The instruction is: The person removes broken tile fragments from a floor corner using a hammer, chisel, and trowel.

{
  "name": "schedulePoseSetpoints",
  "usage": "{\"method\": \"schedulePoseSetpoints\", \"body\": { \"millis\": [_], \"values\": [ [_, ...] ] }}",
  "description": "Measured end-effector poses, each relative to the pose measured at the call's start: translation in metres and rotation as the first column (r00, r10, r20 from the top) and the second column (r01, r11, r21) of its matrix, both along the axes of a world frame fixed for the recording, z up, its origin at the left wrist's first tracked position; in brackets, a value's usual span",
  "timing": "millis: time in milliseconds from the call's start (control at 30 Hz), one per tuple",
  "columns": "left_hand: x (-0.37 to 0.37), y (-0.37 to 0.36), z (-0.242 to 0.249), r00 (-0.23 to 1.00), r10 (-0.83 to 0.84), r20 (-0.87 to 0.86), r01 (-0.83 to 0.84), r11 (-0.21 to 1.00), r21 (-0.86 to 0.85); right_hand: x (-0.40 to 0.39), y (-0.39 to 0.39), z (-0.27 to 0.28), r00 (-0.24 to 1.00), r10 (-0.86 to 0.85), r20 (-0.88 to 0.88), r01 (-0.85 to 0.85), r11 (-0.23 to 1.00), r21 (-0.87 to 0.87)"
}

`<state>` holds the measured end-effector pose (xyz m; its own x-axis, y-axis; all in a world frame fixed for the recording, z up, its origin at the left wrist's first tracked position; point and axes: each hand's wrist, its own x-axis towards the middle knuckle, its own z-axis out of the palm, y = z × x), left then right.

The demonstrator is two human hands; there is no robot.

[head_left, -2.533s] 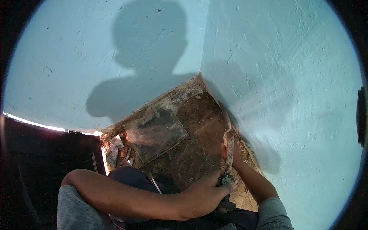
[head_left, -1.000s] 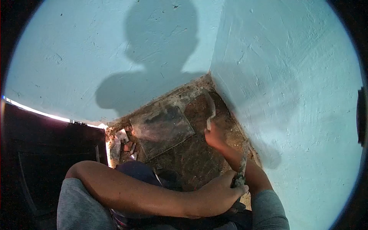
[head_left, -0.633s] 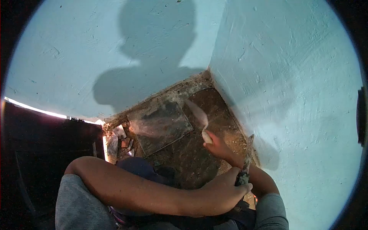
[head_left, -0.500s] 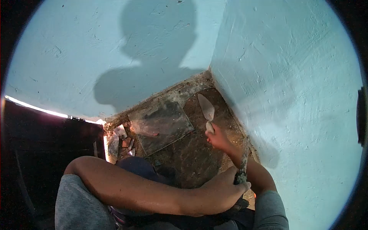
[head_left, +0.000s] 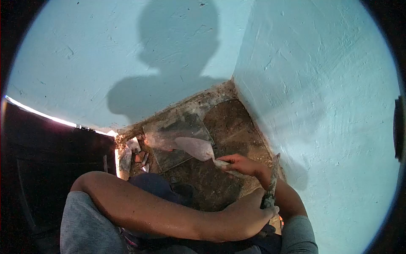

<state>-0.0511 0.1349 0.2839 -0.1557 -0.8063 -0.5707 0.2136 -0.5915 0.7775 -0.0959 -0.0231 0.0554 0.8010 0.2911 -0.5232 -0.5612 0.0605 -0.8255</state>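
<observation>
My right hand (head_left: 243, 165) is closed around the pale handle of a trowel (head_left: 195, 148). The trowel's blade points left, over the dark square tile (head_left: 177, 127) on the floor. My left arm crosses in front of my body, and my left hand (head_left: 258, 211) grips a rough, dirty stick-like tool (head_left: 272, 182) that points upward beside my right forearm. Part of that tool's lower end is hidden by my left hand. Bare brown soil (head_left: 232, 122) lies to the right of the tile.
Two light blue walls (head_left: 330, 106) meet at a corner beyond the floor. Broken tile pieces (head_left: 137, 152) lie at the left, near a dark door panel (head_left: 55, 161). A dark blue rounded shape (head_left: 152, 184), perhaps my knee, is below the tile.
My right hand has drawn the trowel down toward me and turned it, so its blade went from pointing up over the soil to pointing left over the tile. My left hand has barely moved.
</observation>
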Motion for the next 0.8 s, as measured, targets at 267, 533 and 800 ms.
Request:
{"method": "schedulePoseSetpoints", "body": {
  "millis": [267, 533, 800],
  "values": [
    [-0.005, -0.002, -0.005, 0.993, 0.039, -0.112, -0.038, 0.999, 0.012, 0.081, -0.041, -0.063, 0.723, -0.681, -0.118, 0.686, 0.727, 0.007],
    [-0.012, -0.002, -0.010, 0.989, 0.147, -0.008, -0.147, 0.986, -0.077, 0.129, -0.019, -0.080, 0.509, -0.855, -0.096, 0.858, 0.513, -0.015],
    [-0.001, -0.007, -0.005, 0.997, 0.070, 0.014, -0.069, 0.997, -0.037, 0.095, 0.012, -0.067, 0.891, -0.440, -0.114, 0.445, 0.895, 0.025]
  ]
}}
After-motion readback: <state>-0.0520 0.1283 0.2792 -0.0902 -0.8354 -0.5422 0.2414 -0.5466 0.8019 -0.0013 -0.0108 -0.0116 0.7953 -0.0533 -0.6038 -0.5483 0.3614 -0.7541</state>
